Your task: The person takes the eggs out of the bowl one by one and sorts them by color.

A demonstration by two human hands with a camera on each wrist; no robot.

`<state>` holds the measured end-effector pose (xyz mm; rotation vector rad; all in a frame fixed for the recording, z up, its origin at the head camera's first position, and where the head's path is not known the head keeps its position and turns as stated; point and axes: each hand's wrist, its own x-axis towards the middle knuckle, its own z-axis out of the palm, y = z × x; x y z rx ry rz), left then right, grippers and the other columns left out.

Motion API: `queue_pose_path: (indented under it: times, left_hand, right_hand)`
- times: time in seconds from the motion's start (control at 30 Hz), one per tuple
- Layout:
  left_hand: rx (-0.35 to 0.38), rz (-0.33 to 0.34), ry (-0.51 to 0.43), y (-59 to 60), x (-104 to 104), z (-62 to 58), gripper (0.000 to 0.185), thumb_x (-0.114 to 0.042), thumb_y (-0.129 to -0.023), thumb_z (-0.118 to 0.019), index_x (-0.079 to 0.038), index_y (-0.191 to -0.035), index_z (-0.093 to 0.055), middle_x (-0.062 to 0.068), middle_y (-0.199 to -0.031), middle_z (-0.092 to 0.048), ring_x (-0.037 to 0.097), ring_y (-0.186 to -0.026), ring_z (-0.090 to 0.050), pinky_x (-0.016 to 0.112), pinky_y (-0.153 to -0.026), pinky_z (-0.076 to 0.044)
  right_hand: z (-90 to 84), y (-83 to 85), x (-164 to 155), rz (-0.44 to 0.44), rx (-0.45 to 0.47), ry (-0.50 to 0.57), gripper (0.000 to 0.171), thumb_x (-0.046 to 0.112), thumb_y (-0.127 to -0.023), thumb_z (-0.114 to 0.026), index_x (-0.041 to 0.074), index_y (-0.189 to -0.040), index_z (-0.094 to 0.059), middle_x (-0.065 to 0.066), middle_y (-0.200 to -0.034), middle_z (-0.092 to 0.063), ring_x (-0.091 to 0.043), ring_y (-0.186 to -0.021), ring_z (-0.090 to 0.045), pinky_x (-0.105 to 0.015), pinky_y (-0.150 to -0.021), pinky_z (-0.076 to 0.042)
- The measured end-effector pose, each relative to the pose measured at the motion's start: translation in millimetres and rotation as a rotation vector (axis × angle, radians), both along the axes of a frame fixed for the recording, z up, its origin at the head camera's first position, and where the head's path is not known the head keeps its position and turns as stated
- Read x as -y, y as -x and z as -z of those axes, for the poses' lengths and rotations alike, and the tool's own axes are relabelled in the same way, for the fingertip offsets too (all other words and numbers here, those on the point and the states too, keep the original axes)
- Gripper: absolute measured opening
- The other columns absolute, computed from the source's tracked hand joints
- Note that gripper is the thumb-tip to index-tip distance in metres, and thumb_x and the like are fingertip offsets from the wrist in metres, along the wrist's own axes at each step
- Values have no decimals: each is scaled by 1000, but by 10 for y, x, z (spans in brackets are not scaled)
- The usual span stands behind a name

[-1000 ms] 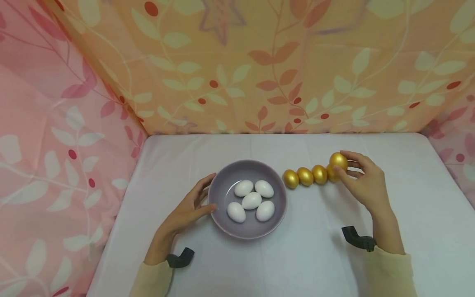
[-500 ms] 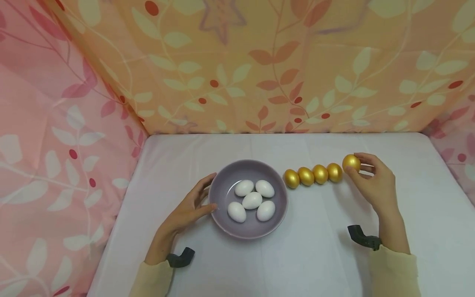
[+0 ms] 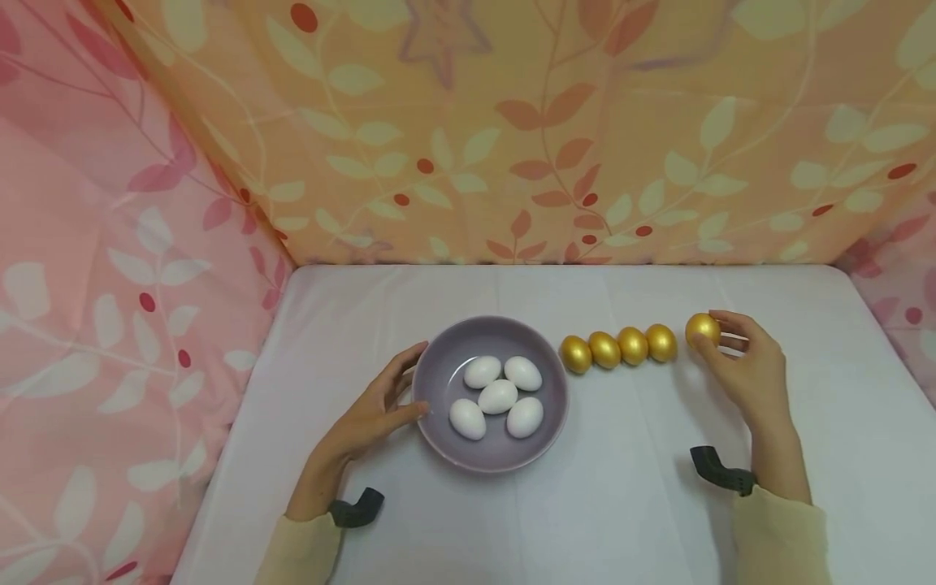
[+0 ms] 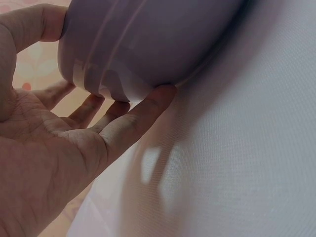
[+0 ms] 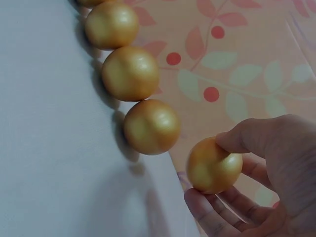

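Observation:
A greyish-purple bowl point(image 3: 490, 455) stands on the table with several white eggs point(image 3: 498, 396) inside it. My left hand point(image 3: 369, 410) holds the bowl at its left side, the thumb at the rim and the fingers against the outer wall point(image 4: 163, 44). To the right of the bowl, several golden eggs point(image 3: 632, 345) lie in a slanting row, touching one another. Just past the right end of that row, my right hand point(image 3: 756, 378) pinches another golden egg point(image 3: 702, 327) between thumb and fingertips. In the right wrist view a small gap separates this held egg point(image 5: 212, 165) from the row's last egg point(image 5: 151, 127).
A white cloth covers the table point(image 3: 600, 504). Behind it hangs an orange leaf-patterned curtain point(image 3: 453, 195), and a pink one point(image 3: 80, 341) closes off the left side. Dark curved mounts point(image 3: 720, 471) sit at both wrists, by the beige sleeves.
My right hand has carried its golden egg to the right and nearer to me, from over the row's last egg to a spot beyond it. The left hand and the bowl stay put.

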<state>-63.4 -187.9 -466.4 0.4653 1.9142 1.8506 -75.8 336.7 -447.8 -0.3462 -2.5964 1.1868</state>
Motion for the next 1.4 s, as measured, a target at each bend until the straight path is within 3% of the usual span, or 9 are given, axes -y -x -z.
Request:
queue_pose_path:
  times: [0.1, 0.17, 0.37, 0.6, 0.93, 1.0, 1.1, 1.2, 1.4]
  left_hand:
    - [0, -2, 3, -1, 2, -2, 86, -2, -98, -71, -24, -168, -26, 10, -172, -28, 42, -156, -33, 23, -106, -51]
    - [0, -4, 3, -1, 2, -4, 86, -2, -98, -71, -24, -168, -27, 10, -172, -28, 42, -156, -33, 23, -106, -50]
    - [-6, -2, 4, -3, 1, -11, 86, -3, -98, -72, -23, -168, -27, 10, -172, -28, 42, -156, -33, 22, -107, -50]
    - [-8, -2, 5, -7, 4, -12, 86, -4, -98, -72, -23, -168, -26, 10, -172, -28, 42, -156, -33, 21, -107, -50]
    - [-4, 0, 8, -3, -2, -1, 86, -5, -98, -72, -23, -168, -26, 11, -172, -28, 42, -155, -34, 21, -107, -50]
    - [-6, 2, 10, -2, -5, 1, 86, -5, -98, -72, -22, -168, -26, 11, -172, -28, 42, -155, -34, 21, -107, -49]
    - [-9, 3, 13, 2, -11, -5, 86, -7, -98, -73, -22, -168, -25, 12, -172, -28, 42, -156, -33, 21, -108, -49]
    - [-8, 0, 15, 6, -15, -17, 86, -9, -97, -74, -23, -168, -26, 10, -173, -28, 41, -157, -33, 20, -108, -48]
    - [-14, -3, 13, 2, -6, -16, 86, -4, -97, -72, -22, -168, -26, 10, -173, -28, 41, -158, -31, 19, -109, -47]
  right_hand:
    - [28, 16, -16, -2, 32, -2, 53, 27, -98, -76, 1, -142, -61, -8, -125, -63, 18, -91, -50, 2, -75, -44]
    - [45, 17, -27, -3, 47, -6, 54, 29, -98, -76, 2, -143, -61, -11, -128, -63, 19, -92, -50, 3, -75, -44]
    - [100, 20, -55, -28, 65, 5, 53, 29, -98, -76, 3, -142, -63, 1, -124, -65, 20, -92, -52, 1, -75, -45]
    - [128, 4, -40, -72, 120, -22, 54, 33, -101, -72, 2, -144, -61, -30, -141, -63, 23, -89, -47, 1, -71, -43]
    - [132, 0, -31, -91, 157, -39, 55, 32, -101, -71, 0, -144, -60, -35, -139, -63, 25, -85, -45, 0, -70, -41]
    - [129, -7, -29, -92, 171, -37, 56, 34, -101, -71, -1, -144, -60, -35, -140, -62, 16, -88, -54, 0, -69, -42]
    - [133, -10, -31, -99, 175, -46, 56, 34, -102, -69, -1, -145, -59, -35, -141, -61, -15, -100, -70, 1, -70, -41]
    - [139, -4, -38, -100, 162, -71, 55, 34, -104, -66, -1, -145, -59, -35, -141, -61, -44, -114, -67, 1, -70, -39]
    - [129, 30, -35, -89, 158, -97, 53, 33, -106, -62, 0, -147, -57, -34, -140, -62, -50, -122, -65, -5, -75, -36]
